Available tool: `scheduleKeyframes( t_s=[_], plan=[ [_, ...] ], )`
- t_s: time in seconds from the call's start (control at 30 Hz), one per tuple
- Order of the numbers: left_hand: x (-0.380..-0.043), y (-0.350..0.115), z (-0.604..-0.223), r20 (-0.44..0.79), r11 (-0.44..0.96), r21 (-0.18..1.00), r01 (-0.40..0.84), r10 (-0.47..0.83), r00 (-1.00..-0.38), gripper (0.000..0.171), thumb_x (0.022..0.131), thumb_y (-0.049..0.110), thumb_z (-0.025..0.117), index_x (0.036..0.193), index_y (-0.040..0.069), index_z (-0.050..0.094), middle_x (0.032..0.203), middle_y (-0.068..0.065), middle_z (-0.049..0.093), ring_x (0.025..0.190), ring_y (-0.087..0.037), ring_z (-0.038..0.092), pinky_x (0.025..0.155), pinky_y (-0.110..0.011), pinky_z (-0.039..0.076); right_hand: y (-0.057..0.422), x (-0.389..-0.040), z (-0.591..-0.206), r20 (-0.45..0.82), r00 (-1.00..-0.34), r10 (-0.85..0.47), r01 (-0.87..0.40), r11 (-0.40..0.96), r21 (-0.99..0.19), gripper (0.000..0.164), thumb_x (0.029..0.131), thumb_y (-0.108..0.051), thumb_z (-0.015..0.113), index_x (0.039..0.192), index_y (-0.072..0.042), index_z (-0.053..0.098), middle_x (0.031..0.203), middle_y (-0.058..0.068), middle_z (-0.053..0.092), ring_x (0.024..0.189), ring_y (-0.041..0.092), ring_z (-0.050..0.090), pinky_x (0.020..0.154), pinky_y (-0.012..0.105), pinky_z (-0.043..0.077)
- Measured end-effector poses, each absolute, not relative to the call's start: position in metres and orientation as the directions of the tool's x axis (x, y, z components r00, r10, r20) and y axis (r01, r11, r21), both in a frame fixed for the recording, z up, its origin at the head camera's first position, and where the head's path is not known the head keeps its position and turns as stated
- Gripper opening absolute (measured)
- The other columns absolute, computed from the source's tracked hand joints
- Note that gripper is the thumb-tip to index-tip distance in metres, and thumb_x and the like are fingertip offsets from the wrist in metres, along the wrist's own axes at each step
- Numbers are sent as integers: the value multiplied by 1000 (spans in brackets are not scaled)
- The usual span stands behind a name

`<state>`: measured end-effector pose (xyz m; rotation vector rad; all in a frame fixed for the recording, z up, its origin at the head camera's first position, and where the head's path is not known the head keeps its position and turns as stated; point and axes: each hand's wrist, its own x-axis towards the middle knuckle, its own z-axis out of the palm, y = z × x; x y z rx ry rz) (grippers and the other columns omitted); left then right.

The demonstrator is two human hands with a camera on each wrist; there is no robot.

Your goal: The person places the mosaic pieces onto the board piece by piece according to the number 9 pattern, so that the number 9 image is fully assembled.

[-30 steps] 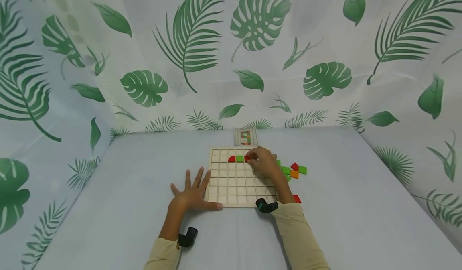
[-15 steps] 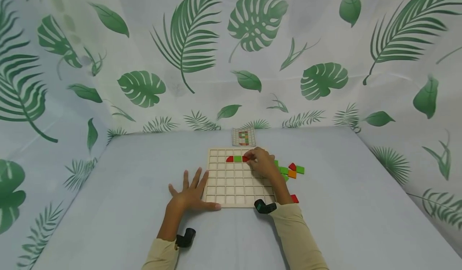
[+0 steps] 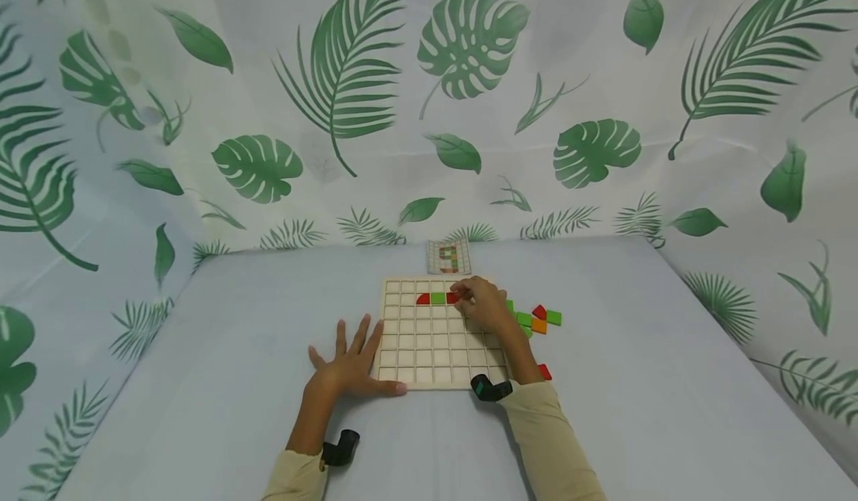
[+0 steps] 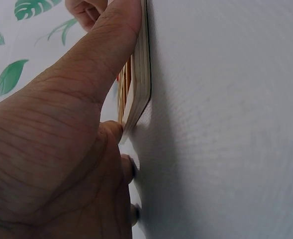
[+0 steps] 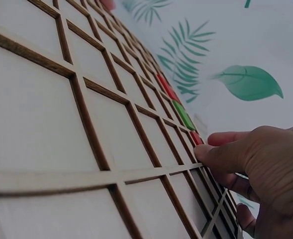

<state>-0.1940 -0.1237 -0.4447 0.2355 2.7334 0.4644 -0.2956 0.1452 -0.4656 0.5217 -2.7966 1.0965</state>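
Note:
A wooden grid board (image 3: 424, 341) lies on the table. In its second row from the back sit a red rounded tile (image 3: 424, 299), a green square tile (image 3: 438, 298) and, right of it, a red tile (image 3: 452, 298) partly hidden by fingers. My right hand (image 3: 484, 304) has thumb and forefinger at that last red tile, pinching it in its cell; the right wrist view shows the thumb tip (image 5: 202, 151) against its edge. With fingers spread, my left hand (image 3: 348, 367) rests at the board's front left corner, its thumb along the front edge.
Behind the board lies a small pattern card (image 3: 449, 257) with a coloured figure on a grid. Right of the board are loose tiles, among them green (image 3: 553, 318), orange (image 3: 539, 326) and red (image 3: 539, 311) ones. Another red tile (image 3: 545, 372) lies nearer, beside the right forearm.
The head view has shifted slightly, so everything sits a little further left in it. Both hands keep their places at the board, and the tiles look unmoved.

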Motion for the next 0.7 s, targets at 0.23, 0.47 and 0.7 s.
scheduleKeyframes(
  t_s=[0.23,0.47,0.7],
  plan=[
    [-193,-124,-449,-315,930,355,97,217,-924,119,70,73,70,159,21,11,166,-8,-1,149,-46,-12,98,-86,0,156,-295,-469,240,-930,-277,-365,639,-677,23,92,-8,65,114,0,68,102,13,67,97,29,64,91,49,50],
    [-189,-119,-450,-313,928,360,95,216,-925,117,71,72,71,158,19,14,166,-10,2,149,-48,-8,98,-86,2,181,-290,-464,237,-939,-250,-343,609,-715,24,92,-6,65,115,2,66,106,18,65,101,34,63,88,49,53],
    [-192,-118,-446,-297,932,349,99,210,-932,117,71,72,71,158,19,14,166,-10,3,149,-47,-7,98,-86,3,209,-289,-454,290,-936,-199,-347,652,-674,24,91,-5,67,114,1,66,106,20,65,102,38,61,89,53,50]
  ],
)
